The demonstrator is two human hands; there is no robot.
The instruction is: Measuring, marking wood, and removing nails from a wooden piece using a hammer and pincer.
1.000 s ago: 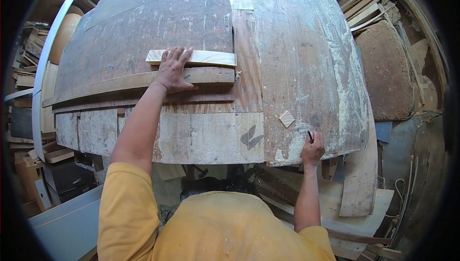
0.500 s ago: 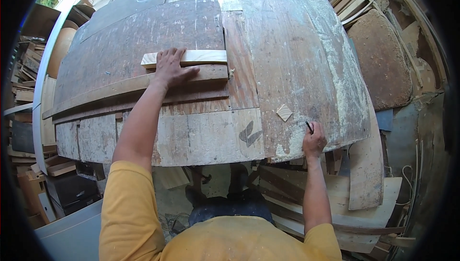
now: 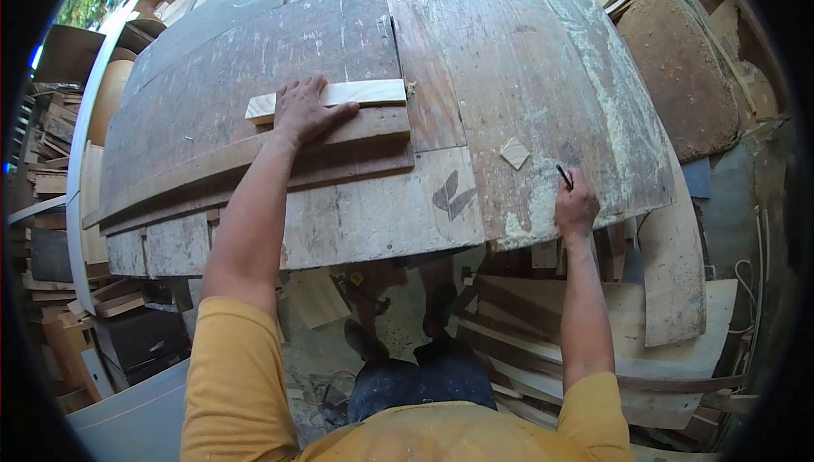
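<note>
My left hand (image 3: 303,114) rests over a short pale wood block (image 3: 365,91), its fingers curled over the far side and its thumb stretched out on the near side. The block lies along a longer weathered wooden strip (image 3: 373,125), which is fixed or laid on a dark board. My right hand (image 3: 577,205) is closed round a thin black pencil (image 3: 563,176), tip pointing up and away, near the table's front right edge. A small square wood offcut (image 3: 514,153) lies on the tabletop, to the left of the pencil and a little farther off.
The worn plywood worktable (image 3: 365,229) carries patches of sawdust. Wood scraps (image 3: 59,131) are stacked at the left, and a brown rounded panel (image 3: 682,72) leans at the right. Curved boards (image 3: 678,292) stand below the table's right side.
The view has shifted a little, so the table appears higher and farther right. Both hands keep nearly the same places relative to the block and the tabletop.
</note>
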